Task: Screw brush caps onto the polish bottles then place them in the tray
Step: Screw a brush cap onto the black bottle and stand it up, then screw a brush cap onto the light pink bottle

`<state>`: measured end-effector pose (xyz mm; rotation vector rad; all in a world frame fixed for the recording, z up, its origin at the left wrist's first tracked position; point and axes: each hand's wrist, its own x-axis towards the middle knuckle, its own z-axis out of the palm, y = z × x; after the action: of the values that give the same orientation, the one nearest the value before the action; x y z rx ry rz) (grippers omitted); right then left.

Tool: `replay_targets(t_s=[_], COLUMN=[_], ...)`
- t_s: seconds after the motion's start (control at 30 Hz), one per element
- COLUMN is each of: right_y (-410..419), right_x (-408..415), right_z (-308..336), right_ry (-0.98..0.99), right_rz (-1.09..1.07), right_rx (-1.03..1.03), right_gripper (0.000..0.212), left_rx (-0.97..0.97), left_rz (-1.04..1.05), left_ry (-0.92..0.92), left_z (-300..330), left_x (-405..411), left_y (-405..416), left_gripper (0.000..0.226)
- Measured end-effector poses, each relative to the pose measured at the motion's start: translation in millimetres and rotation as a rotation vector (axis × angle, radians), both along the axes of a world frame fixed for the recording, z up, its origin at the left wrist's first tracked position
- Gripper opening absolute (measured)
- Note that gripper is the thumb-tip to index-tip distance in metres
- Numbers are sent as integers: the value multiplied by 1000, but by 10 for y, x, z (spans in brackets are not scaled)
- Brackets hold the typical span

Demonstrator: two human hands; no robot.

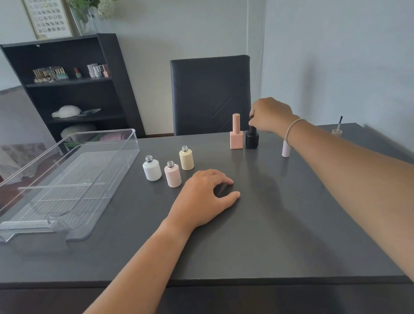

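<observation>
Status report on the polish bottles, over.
Right hand gripping black bottle cap. Left hand flat on table. Tray empty. Nothing blocking.

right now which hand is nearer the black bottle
Right. The right hand grips the cap of the black bottle; the left hand lies flat on the table, nearer the person.

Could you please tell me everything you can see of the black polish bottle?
The black polish bottle is small, round and matte, standing upright on the dark table beside the peach square bottle, very close to it. The right hand has its grip on the black cap, mostly hiding it.
</observation>
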<state>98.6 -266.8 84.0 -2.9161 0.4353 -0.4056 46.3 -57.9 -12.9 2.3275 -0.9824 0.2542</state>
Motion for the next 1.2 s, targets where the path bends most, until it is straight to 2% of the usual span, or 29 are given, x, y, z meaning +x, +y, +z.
replay_targets(t_s=[0.37,0.5,0.6,0.7,0.87,1.0,1.1,1.2], right_y=[4,-11,-16,-23,-32,-69,-95,-134], right_x=[11,-125,-299,-536,-932,-1021,-960,-882], right_z=[-25,28,62,8,-363,-675,-738,-776], right_ry=[-51,-124,-232,-384,-647,-603,-515,-453], right_rz=[9,28,84,113,29,-96,-167,-216], right_rx=[-8,23,132,289,500,567,610,646], right_gripper=[24,26,30,26,18,30,45,57], left_rx=[-4,0,1,-2,-88,-330,-529,-551], left_rz=[10,12,13,8,14,214,444,598], left_ry=[8,4,7,13,39,-89,-194,-132], left_z=[-8,-13,-11,-11,38,109,154,139], left_x=[23,26,42,41,-32,-123,-140,-84], left_y=[19,23,32,26,16,86,220,315], left_gripper=[31,30,29,28,18,4,7,20])
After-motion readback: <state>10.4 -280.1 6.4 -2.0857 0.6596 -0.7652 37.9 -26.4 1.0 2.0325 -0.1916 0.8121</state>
